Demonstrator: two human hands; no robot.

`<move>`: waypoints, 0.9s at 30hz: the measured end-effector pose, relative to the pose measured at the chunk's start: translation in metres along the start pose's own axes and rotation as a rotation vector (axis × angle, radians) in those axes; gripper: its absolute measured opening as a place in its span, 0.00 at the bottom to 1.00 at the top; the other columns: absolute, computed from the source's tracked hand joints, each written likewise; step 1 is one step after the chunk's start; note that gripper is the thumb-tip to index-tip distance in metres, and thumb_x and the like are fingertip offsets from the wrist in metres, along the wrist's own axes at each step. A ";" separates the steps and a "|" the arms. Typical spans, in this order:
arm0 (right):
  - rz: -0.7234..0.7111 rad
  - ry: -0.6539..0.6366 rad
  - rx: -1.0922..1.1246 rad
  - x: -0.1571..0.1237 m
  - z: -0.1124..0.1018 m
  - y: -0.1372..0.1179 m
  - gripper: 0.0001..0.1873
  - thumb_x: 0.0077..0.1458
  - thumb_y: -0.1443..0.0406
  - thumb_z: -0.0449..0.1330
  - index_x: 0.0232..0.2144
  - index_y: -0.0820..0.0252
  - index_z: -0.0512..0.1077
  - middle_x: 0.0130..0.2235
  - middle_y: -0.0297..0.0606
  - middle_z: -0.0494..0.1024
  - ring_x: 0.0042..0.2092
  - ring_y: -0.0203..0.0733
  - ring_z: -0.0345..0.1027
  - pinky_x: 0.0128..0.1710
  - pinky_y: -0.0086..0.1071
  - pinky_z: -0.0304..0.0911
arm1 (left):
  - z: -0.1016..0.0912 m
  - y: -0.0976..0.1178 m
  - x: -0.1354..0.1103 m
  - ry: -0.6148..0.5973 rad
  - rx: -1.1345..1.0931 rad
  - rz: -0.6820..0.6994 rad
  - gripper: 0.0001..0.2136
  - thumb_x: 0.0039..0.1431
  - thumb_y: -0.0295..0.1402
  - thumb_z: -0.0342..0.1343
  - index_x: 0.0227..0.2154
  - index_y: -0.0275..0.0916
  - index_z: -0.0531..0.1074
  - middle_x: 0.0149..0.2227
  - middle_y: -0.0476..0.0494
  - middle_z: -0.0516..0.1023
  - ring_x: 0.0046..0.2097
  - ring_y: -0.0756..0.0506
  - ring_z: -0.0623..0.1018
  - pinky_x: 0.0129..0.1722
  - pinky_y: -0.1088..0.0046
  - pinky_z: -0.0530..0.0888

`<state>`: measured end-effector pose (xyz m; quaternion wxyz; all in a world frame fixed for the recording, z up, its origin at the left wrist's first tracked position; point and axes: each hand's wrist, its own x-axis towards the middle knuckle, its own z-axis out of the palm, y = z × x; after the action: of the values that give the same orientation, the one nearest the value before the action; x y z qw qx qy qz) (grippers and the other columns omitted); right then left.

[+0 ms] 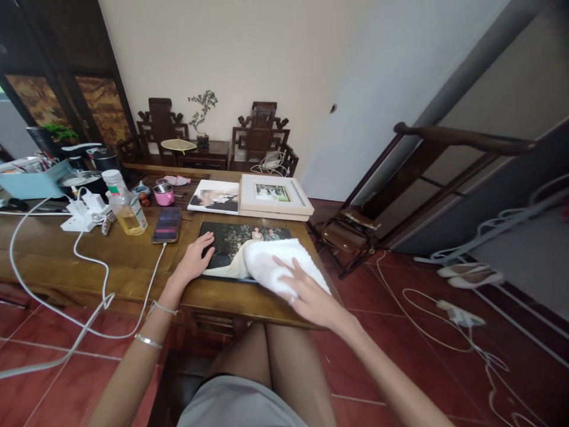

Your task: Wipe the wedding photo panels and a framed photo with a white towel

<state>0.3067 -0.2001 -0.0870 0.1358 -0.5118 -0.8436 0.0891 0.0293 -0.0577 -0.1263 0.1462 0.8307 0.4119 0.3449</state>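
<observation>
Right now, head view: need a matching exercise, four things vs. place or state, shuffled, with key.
Things
1. White cloth
2. Phone
3. Bottle
4. Left hand

Place or state
A. Partly filled with yellowish liquid
B. At the left edge of the dark photo panel
C. Under the spread fingers of the right hand
D. Lying on the table with a white cable at its near end

Pairs: 1-C, 2-D, 3-A, 4-B
</observation>
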 end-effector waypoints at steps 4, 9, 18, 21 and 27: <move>0.057 0.070 -0.024 0.056 0.005 0.043 0.17 0.60 0.64 0.47 0.47 0.61 0.69 0.60 0.51 0.62 0.64 0.51 0.45 0.62 0.56 0.36 | -0.002 0.001 0.000 -0.017 -0.007 -0.007 0.18 0.61 0.36 0.46 0.49 0.33 0.70 0.57 0.36 0.68 0.60 0.41 0.66 0.60 0.57 0.62; 0.106 0.075 -0.118 0.112 0.007 0.079 0.20 0.62 0.62 0.45 0.51 0.63 0.67 0.59 0.51 0.64 0.64 0.54 0.46 0.59 0.58 0.40 | -0.002 0.001 -0.001 -0.022 -0.017 -0.021 0.19 0.61 0.36 0.46 0.50 0.31 0.70 0.57 0.33 0.68 0.60 0.41 0.66 0.61 0.59 0.61; -0.077 -0.023 -0.120 0.039 0.002 0.025 0.22 0.49 0.78 0.49 0.44 0.61 0.70 0.63 0.45 0.56 0.67 0.51 0.33 0.61 0.58 0.39 | -0.001 0.002 0.000 -0.020 -0.015 -0.026 0.19 0.61 0.35 0.46 0.50 0.30 0.70 0.56 0.34 0.68 0.60 0.42 0.65 0.61 0.59 0.61; -0.155 -0.090 -0.028 0.005 -0.012 0.003 0.25 0.45 0.81 0.46 0.41 0.59 0.70 0.65 0.39 0.53 0.67 0.45 0.33 0.63 0.52 0.40 | 0.000 0.002 0.000 -0.020 -0.010 -0.030 0.18 0.61 0.35 0.46 0.50 0.33 0.70 0.57 0.36 0.68 0.60 0.42 0.65 0.61 0.58 0.61; -0.077 -0.127 -0.093 0.007 -0.024 0.021 0.34 0.36 0.84 0.42 0.42 0.59 0.71 0.66 0.38 0.49 0.66 0.49 0.34 0.61 0.58 0.43 | -0.001 0.003 -0.001 -0.023 -0.010 -0.028 0.18 0.61 0.35 0.45 0.50 0.32 0.70 0.57 0.35 0.67 0.61 0.42 0.65 0.61 0.58 0.61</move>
<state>0.3286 -0.1846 -0.0698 0.0612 -0.4782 -0.8727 0.0769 0.0303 -0.0604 -0.1240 0.1599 0.8280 0.4201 0.3352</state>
